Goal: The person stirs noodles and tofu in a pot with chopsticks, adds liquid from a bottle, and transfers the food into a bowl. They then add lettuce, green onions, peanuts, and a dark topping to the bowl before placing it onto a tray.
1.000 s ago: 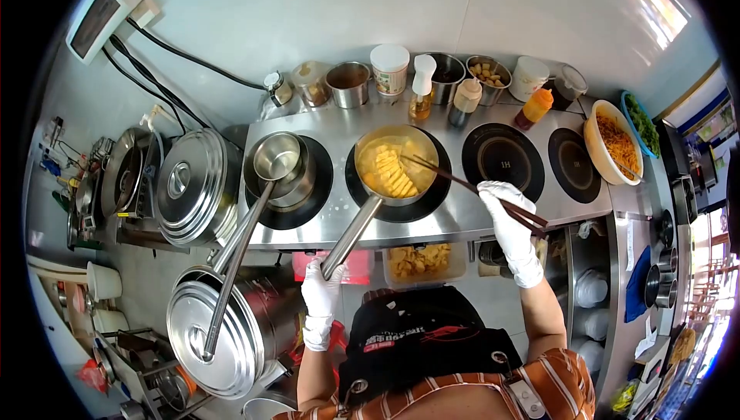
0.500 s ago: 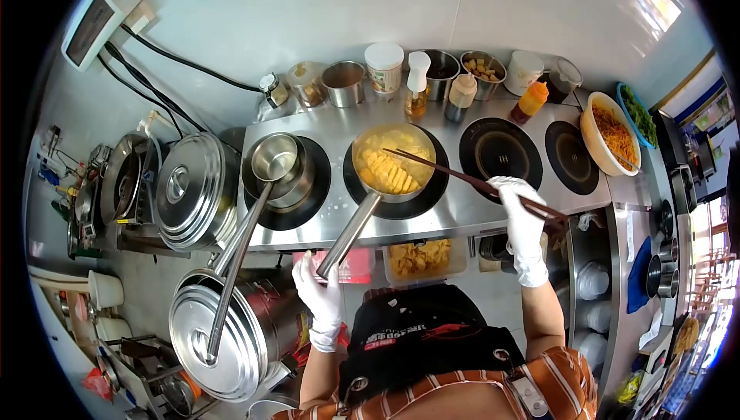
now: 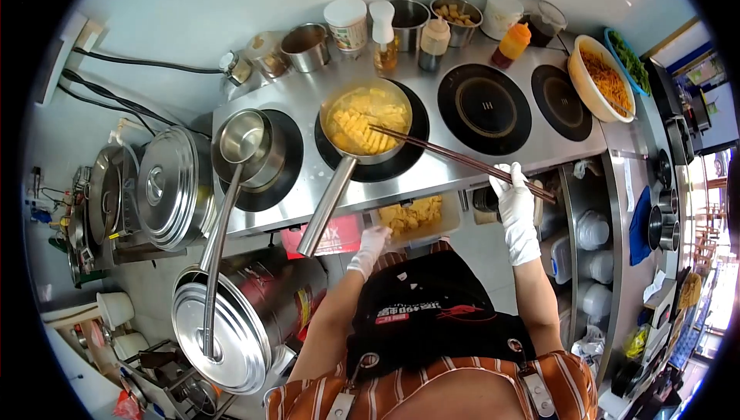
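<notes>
My right hand (image 3: 515, 205), in a white glove, is closed around a pair of long dark chopsticks (image 3: 462, 159). Their tips dip among yellow food pieces (image 3: 362, 128) in the liquid of a long-handled saucepan (image 3: 329, 208). My left hand (image 3: 371, 249), also gloved, is low beside a clear plastic bin (image 3: 453, 223) of yellow pieces (image 3: 422, 215), under the counter's front edge. It is off the pan's handle, and its fingers are blurred, so their grip cannot be made out.
The saucepan stands on the second hob from the left. A ladle (image 3: 242, 136) rests in a pot on the leftmost hob. Along the wall stand an orange sauce bottle (image 3: 512, 44) and several tubs. A bowl of orange shreds (image 3: 574, 73) sits far right; big lidded pots (image 3: 189, 327) stand left.
My left hand has left the saucepan's handle end and moved down and right to the bin. The chopstick tips have shifted deeper among the pieces. The whole view has tilted and shifted.
</notes>
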A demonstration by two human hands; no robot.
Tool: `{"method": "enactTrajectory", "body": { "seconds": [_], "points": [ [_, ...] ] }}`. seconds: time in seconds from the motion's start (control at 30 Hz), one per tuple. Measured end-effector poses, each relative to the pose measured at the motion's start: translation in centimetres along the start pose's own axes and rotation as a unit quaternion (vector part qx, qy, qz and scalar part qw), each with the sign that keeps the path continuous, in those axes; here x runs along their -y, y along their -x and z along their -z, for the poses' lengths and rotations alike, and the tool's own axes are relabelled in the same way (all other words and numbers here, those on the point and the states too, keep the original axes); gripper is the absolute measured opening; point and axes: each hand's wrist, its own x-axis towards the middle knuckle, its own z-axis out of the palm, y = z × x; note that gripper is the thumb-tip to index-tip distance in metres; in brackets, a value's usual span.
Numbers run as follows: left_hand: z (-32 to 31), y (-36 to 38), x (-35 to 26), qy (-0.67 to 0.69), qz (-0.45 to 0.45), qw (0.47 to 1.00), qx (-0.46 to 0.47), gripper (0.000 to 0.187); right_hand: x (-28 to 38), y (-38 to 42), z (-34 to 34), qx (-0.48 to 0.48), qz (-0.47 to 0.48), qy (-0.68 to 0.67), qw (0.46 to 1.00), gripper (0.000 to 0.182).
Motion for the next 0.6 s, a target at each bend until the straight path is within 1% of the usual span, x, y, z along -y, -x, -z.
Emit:
{"method": "enactTrajectory", "body": {
  "seconds": [0.03, 0.1, 0.13, 0.2, 0.23, 0.33, 0.37, 0.4, 0.47, 0.5, 0.53, 0.57, 0.6],
  "points": [
    [-0.4, -0.8, -0.2, -0.002, 0.004, 1.0, 0.001, 0.022, 0.1, 0.5, -0.3, -0.021, -0.009, -0.005, 1.0, 0.023],
    [-1.1, -2.0, -0.5, 0.08, 0.028, 0.995, -0.06, 0.02, 0.4, 0.8, 0.1, -0.021, -0.01, -0.018, 1.0, 0.023],
    [-1.5, -2.8, 0.0, 0.078, 0.031, 0.995, -0.061, 0.02, 0.6, 0.9, 0.5, -0.019, -0.008, -0.033, 0.999, 0.022],
    [-2.5, -3.8, 0.4, 0.15, -0.01, 0.983, -0.105, 0.022, 1.2, 1.3, 1.3, -0.011, -0.022, -0.051, 0.998, 0.022],
    [-3.2, -4.0, 0.3, 0.145, -0.009, 0.981, -0.127, 0.023, 1.7, 1.6, 1.6, -0.011, -0.026, -0.072, 0.997, 0.021],
    [-4.1, -5.9, 1.2, 0.171, -0.035, 0.973, -0.15, 0.021, 3.6, 2.7, 3.0, -0.023, -0.032, -0.096, 0.995, 0.02],
    [-3.8, -8.9, 3.6, 0.215, -0.072, 0.96, -0.165, 0.019, 4.5, 3.1, 3.7, -0.019, -0.04, -0.107, 0.993, 0.019],
    [-4.0, -7.6, 2.3, 0.252, -0.077, 0.952, -0.157, 0.022, 5.2, 3.4, 4.6, -0.016, -0.048, -0.118, 0.992, 0.019],
    [-3.9, -7.6, 2.1, 0.252, -0.074, 0.949, -0.174, 0.021, 6.9, 4.1, 6.8, -0.027, -0.046, -0.134, 0.99, 0.02],
    [-4.2, -7.1, 1.6, 0.25, -0.083, 0.943, -0.202, 0.021, 7.8, 4.6, 7.7, -0.026, -0.051, -0.138, 0.989, 0.021],
    [-4.0, -8.1, 2.6, 0.259, -0.114, 0.939, -0.197, 0.022, 8.9, 4.9, 8.8, -0.027, -0.049, -0.143, 0.988, 0.022],
    [-4.1, -8.0, 2.4, 0.255, -0.119, 0.939, -0.196, 0.024, 9.8, 5.3, 10.0, -0.035, -0.054, -0.166, 0.984, 0.024],
    [-4.2, -7.5, 1.8, 0.257, -0.093, 0.939, -0.207, 0.018, 10.4, 5.7, 11.2, -0.043, -0.056, -0.19, 0.979, 0.026]
  ]
}}
